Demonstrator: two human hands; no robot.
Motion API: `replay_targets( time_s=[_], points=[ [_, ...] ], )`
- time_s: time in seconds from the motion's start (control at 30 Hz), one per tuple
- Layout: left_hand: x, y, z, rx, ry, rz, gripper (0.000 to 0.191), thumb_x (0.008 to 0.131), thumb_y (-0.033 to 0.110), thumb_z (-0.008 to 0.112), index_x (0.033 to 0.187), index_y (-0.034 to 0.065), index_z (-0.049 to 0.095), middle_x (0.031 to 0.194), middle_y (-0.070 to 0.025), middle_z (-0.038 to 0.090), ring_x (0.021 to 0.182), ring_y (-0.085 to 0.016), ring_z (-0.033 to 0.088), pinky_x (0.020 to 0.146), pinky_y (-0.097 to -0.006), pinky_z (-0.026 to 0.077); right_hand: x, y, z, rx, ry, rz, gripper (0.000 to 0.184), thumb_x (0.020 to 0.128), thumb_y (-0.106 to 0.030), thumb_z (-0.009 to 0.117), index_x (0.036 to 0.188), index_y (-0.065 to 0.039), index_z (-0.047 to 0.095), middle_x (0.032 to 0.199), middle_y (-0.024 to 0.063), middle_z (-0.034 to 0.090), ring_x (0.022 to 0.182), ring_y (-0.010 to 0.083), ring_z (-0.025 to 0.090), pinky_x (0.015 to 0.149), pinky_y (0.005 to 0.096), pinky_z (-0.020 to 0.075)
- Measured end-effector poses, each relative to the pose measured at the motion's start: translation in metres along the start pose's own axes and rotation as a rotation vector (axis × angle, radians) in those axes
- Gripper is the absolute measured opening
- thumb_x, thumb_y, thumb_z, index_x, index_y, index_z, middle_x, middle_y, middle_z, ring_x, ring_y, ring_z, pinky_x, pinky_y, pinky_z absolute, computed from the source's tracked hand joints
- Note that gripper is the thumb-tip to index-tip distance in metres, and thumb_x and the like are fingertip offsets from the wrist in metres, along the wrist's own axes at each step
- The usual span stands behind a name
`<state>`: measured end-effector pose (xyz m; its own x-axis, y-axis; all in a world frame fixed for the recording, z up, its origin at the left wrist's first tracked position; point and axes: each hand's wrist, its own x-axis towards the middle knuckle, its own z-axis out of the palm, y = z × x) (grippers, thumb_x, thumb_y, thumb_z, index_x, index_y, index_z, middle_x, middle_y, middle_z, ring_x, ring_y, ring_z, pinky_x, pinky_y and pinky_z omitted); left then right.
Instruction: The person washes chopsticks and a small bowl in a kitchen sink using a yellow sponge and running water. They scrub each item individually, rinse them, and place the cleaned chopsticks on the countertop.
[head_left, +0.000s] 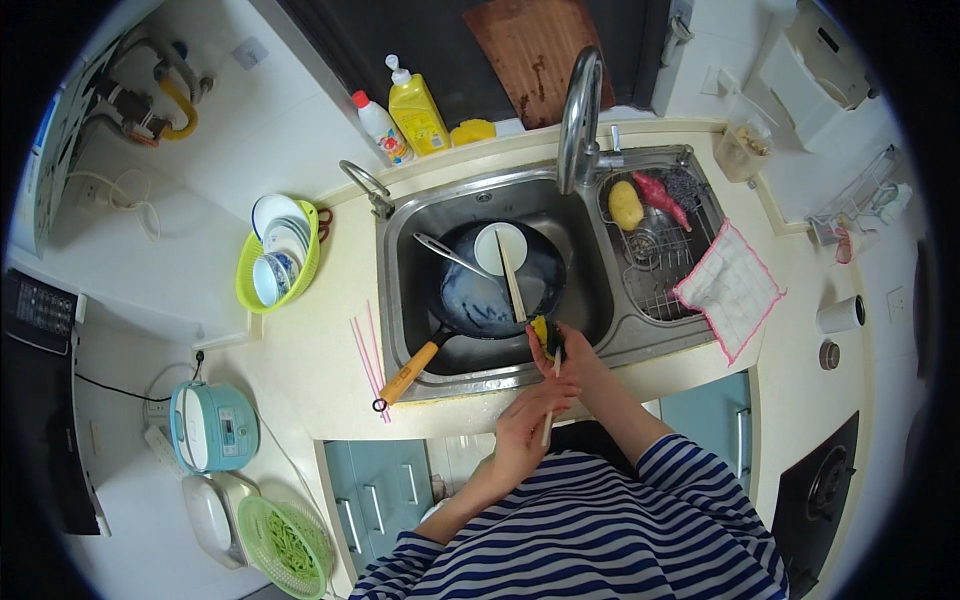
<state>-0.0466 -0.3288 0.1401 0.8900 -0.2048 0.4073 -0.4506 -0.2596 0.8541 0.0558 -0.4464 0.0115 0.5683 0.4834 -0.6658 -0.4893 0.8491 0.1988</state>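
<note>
At the sink's front edge, my left hand (525, 420) grips a wooden chopstick (547, 429) near its lower end. My right hand (566, 352) is just beyond it and holds a yellow and dark green sponge (546, 337) against the chopstick's other end. Past the sponge, a black frying pan (457, 319) with a wooden handle (411, 371) rests in the left sink basin (589, 300), whitish liquid inside it. In the pan are a small white bowl (491, 244), several chopsticks (513, 281) lying across its rim, and a metal utensil (450, 251) whose head is hidden.
The right basin's wire rack (660, 289) holds a potato (625, 205) and a sweet potato (660, 199). A white cloth (731, 289) drapes over that basin's edge. Pink straws (367, 360) lie beside the pan handle. The faucet (577, 127) arches above the sink. A green dish basket (311, 262) stands left.
</note>
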Motion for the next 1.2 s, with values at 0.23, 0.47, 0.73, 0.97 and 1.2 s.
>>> replay_targets(
  time_s=[0.23, 0.47, 0.73, 0.97, 1.2],
  points=[
    [0.008, -0.017, -0.007, -0.256, 0.407, -0.307, 0.013, 0.093, -0.007, 0.049, 0.098, -0.0040, 0.061, 0.102, -0.0159, 0.069, 0.096, -0.021, 0.065, 0.084, -0.0283, 0.050, 0.007, 0.000, -0.011, -0.065, -0.025, 0.147, 0.042, 0.101, -0.042, 0.043, 0.105, -0.002, 0.057, 0.090, 0.0114, 0.064, 0.089, 0.0239, 0.065, 0.076, 0.0363, 0.0590],
    [-0.003, -0.001, -0.004, -0.064, 0.196, -0.120, 0.012, 0.092, -0.007, 0.050, 0.094, -0.0036, 0.062, 0.095, -0.0140, 0.068, 0.092, -0.022, 0.065, 0.085, -0.0306, 0.050, -0.004, 0.014, 0.002, -0.084, 0.279, -0.080, 0.035, 0.100, -0.041, 0.049, 0.096, -0.006, 0.056, 0.078, 0.0071, 0.060, 0.057, 0.0225, 0.056, 0.046, 0.0332, 0.0480],
    [0.021, -0.012, -0.018, -0.227, 0.465, -0.382, 0.014, 0.091, -0.004, 0.050, 0.087, -0.0020, 0.064, 0.089, -0.0128, 0.066, 0.085, -0.025, 0.065, 0.081, -0.0320, 0.051, -0.001, 0.029, -0.008, -0.685, 0.192, 0.024, 0.024, 0.098, -0.036, 0.053, 0.102, -0.012, 0.059, 0.089, 0.0036, 0.062, 0.069, 0.0193, 0.057, 0.058, 0.0286, 0.0513],
    [0.011, -0.003, 0.004, 0.070, -0.078, 0.018, 0.023, 0.071, -0.013, 0.058, 0.088, 0.0015, 0.064, 0.087, -0.0089, 0.066, 0.083, -0.030, 0.064, 0.076, -0.0354, 0.052, -0.006, 0.026, -0.013, -0.825, -0.044, 0.014, 0.029, 0.098, -0.034, 0.053, 0.097, -0.006, 0.061, 0.078, 0.0074, 0.062, 0.068, 0.0179, 0.061, 0.068, 0.0279, 0.0523],
    [0.030, -0.023, -0.019, -0.290, 0.382, -0.348, 0.020, 0.099, 0.004, 0.042, 0.106, -0.0034, 0.060, 0.091, -0.0104, 0.065, 0.086, -0.016, 0.063, 0.082, -0.0294, 0.049, -0.022, 0.033, 0.002, -0.788, 0.158, -0.037, 0.022, 0.094, -0.038, 0.057, 0.099, -0.016, 0.058, 0.089, 0.0033, 0.060, 0.073, 0.0186, 0.059, 0.059, 0.0305, 0.0518]
  ],
)
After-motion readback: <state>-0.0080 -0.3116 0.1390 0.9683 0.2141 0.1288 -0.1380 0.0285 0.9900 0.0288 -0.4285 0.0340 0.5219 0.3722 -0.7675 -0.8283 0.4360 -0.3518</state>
